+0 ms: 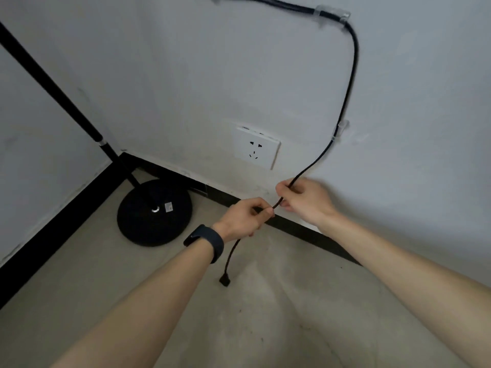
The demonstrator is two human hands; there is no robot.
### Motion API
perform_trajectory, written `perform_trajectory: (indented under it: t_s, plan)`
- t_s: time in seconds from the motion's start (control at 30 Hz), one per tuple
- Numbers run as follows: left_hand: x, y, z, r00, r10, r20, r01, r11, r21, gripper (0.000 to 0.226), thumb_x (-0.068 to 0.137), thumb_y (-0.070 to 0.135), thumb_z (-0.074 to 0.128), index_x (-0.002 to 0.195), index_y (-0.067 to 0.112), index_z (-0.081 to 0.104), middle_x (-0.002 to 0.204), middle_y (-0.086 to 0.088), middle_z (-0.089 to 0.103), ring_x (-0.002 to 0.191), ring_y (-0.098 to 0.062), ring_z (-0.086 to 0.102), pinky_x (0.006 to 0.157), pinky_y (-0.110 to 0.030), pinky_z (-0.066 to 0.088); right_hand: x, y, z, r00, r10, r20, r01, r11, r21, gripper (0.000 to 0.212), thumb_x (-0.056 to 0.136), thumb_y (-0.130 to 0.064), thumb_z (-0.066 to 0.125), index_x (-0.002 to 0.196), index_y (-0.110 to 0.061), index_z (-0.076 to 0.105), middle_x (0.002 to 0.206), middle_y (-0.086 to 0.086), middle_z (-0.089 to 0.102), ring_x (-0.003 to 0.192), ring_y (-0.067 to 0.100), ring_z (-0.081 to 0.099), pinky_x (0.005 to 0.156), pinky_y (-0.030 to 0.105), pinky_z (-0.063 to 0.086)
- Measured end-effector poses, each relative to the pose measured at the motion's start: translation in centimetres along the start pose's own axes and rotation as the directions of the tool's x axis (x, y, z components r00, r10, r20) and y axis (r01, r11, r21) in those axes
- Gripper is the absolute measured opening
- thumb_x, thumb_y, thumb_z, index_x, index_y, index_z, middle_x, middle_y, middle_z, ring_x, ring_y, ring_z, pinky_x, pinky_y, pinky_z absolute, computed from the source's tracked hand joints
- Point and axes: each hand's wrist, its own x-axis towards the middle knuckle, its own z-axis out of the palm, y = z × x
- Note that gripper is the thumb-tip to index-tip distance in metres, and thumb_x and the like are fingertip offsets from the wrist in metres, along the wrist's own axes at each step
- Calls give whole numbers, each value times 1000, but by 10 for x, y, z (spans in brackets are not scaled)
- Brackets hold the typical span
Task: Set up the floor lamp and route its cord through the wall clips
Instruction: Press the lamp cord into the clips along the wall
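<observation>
The black lamp cord [350, 83] runs along the white wall through a clear clip [332, 14] at the top and a second clear clip [340, 130] lower right, then drops to my hands. My right hand [305, 199] pinches the cord just above the skirting. My left hand [245, 216], with a dark wristband, grips the same cord a little lower. The cord's end, a small black plug [224, 281], hangs below my left hand near the floor. The lamp's round black base [154, 212] stands in the corner, its black pole [53, 83] rising to the upper left.
A white wall socket [256, 150] sits left of the cord, above the black skirting board [300, 227]. The floor [265, 314] is bare grey concrete. A side wall closes the corner on the left.
</observation>
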Motion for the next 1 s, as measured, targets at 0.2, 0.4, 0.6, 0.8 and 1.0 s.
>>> perform_trajectory:
  t_s: [0.2,0.4,0.6,0.8,1.0]
  plan:
    - [13,-24,0,996,-83,20,81,995,59,23,100,40,56,100,21,68,72,6,67,63,-9,61,57,-17,47,14,23,14,984,158,-86,-148,983,108,31,103,-28,54,85,-8,70,74,10,73,60,15,68,59,21,60]
    - [1,-79,-7,969,-247,12,243,959,147,32,103,42,48,105,23,73,101,-1,65,90,-16,60,84,-29,47,17,44,28,960,233,-153,-216,969,116,33,101,-33,56,82,-10,69,75,9,74,60,20,66,69,40,62]
    - [44,-66,-11,978,-87,-190,134,960,246,28,95,47,58,98,28,78,100,3,76,95,-18,68,79,-31,54,24,46,46,955,287,73,-296,925,238,18,99,-27,64,105,-11,67,85,7,75,75,25,72,70,32,63]
    - [59,-68,-9,968,-52,-247,90,985,148,27,91,50,57,96,34,78,101,6,77,99,-16,69,86,-37,57,37,48,53,919,385,91,-394,870,297,23,100,-25,62,108,-4,67,84,8,74,73,22,71,71,32,63]
    - [56,-71,-16,967,3,-254,31,991,129,24,86,55,55,84,42,74,89,10,75,92,-14,68,80,-33,54,40,54,57,886,454,92,-427,724,542,13,99,-23,64,98,-10,65,90,6,73,69,17,69,64,29,61]
